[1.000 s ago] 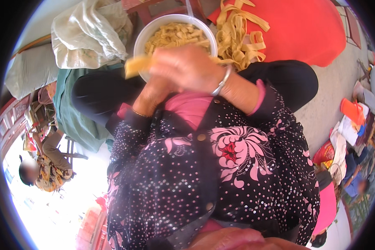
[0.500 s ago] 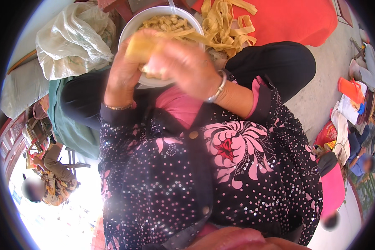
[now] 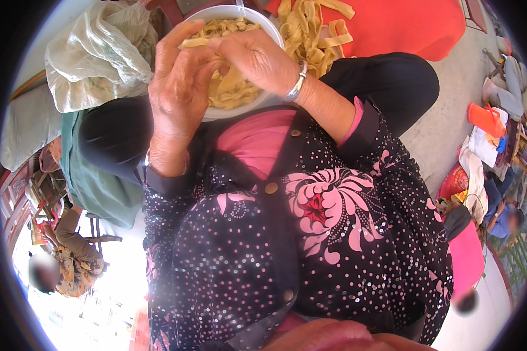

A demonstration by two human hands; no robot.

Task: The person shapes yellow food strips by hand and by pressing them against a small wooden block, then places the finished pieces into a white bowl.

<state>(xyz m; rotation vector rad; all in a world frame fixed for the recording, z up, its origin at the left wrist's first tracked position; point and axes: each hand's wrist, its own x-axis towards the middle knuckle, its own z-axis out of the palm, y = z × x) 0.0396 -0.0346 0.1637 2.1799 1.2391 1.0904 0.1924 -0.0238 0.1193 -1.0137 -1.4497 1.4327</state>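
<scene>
A white round tub [image 3: 273,30] stands in front of my lap, holding folded tan strips [image 3: 234,98]. Both hands are over it. My left hand [image 3: 177,93] is curled, its thumb and fingers closed on a flat tan strip [image 3: 194,42]. My right hand [image 3: 256,58] comes from the other side, thumb and fingers bent together at the same strip; its fingertips are partly hidden. A silver bracelet [image 3: 297,82] circles the right wrist. Beyond the tub, to the right, lies a heap of long flat tan strips [image 3: 301,28].
A crumpled whitish plastic sack [image 3: 99,58] lies left of the tub. Red cloth [image 3: 404,26] spreads at the far right. My dark-trousered knees flank the tub. People sit at the far left and far right; an orange container [image 3: 486,123] is among goods on the right.
The blurred yellowish bundle between my hands no longer shows as a broad piece. My hands have turned and opened the view into the tub; the right hand has risen slightly.
</scene>
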